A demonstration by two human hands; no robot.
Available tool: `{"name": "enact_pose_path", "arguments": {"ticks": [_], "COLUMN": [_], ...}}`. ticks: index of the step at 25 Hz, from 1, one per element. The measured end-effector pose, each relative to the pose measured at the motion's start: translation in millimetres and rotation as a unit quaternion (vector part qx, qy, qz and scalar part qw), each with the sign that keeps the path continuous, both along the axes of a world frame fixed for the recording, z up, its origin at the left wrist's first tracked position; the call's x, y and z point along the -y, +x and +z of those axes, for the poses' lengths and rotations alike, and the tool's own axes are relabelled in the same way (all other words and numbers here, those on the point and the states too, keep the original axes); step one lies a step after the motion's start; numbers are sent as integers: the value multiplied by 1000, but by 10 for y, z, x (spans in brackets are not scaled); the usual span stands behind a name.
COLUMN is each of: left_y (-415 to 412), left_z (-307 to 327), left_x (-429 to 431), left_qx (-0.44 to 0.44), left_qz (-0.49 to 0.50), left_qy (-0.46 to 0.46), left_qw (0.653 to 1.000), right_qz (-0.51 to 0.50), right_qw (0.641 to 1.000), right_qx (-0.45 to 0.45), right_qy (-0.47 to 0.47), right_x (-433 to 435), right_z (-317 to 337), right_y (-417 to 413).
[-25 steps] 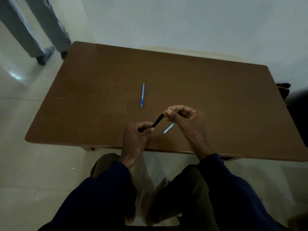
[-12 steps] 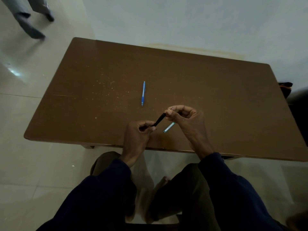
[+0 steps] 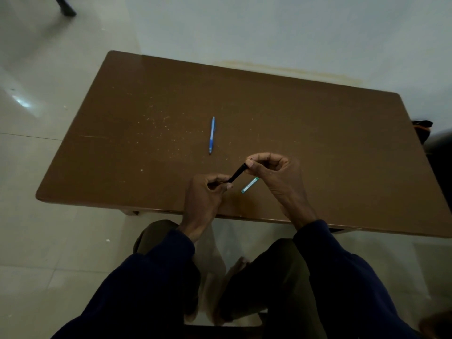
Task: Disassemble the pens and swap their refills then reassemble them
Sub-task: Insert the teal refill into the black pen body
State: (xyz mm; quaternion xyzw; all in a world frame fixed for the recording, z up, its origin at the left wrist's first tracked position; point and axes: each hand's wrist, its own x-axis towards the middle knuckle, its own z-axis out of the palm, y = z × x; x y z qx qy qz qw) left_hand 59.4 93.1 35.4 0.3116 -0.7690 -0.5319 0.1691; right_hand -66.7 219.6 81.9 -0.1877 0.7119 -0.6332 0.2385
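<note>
A: How will that black pen (image 3: pixel 236 175) handle?

B: By the look of it, light, thin and stiff, a smooth plastic tube that could roll or slip between dry fingertips. Its small inner parts are likely the delicate bit, so a pinch at each end seems better than a squeeze in the middle.

A: Where is it relative to the grip?

B: It runs slantwise between the two hands, held above the surface (image 3: pixel 318 148) near its front edge. The left hand (image 3: pixel 208 194) is closed on the lower end, thumb and fingers wrapped round it. The right hand (image 3: pixel 271 170) pinches the upper end between thumb and forefinger, the other fingers curled. A thin dark tip seems to stick out past that pinch, though it is too small to be sure.

A: So both grips are closed on the same pen?

B: Yes, one at each end, with the bare middle of the barrel showing between them. That suits twisting or pulling the ends apart.

A: And round about it?

B: A short white and green piece (image 3: pixel 249 185) lies on the surface just beside the right hand, partly under it. Whether it is a pen part cannot be told. The blue pen (image 3: pixel 211 135) lies whole and untouched farther back, well apart from both hands.
</note>
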Motion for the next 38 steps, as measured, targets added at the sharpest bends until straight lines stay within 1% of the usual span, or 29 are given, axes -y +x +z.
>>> {"name": "enact_pose_path", "arguments": {"ticks": [6,11,24,32,38], "left_y": [-17,-7,-23,-35,-26], "left_z": [1,-15,-50,-52,-62], "left_x": [29,34,43,38,45], "left_qx": [3,-10,-15,-14,-15], "left_qz": [0,6,5,9,5], "left_qy": [-7,-6,-10,-12,-23], "left_qw": [1000,1000,1000,1000,1000], "right_qz": [14,11,12,8,14], "right_qw": [1000,1000,999,999,1000], "right_qx": [4,12,18,-5,-19], "right_qy": [13,-17,-49,-38,-6], "right_x": [9,4,-23,-19,8], "right_z": [31,41,-12,-32,-37], "right_y": [-33,-23,-32,-34,-33]}}
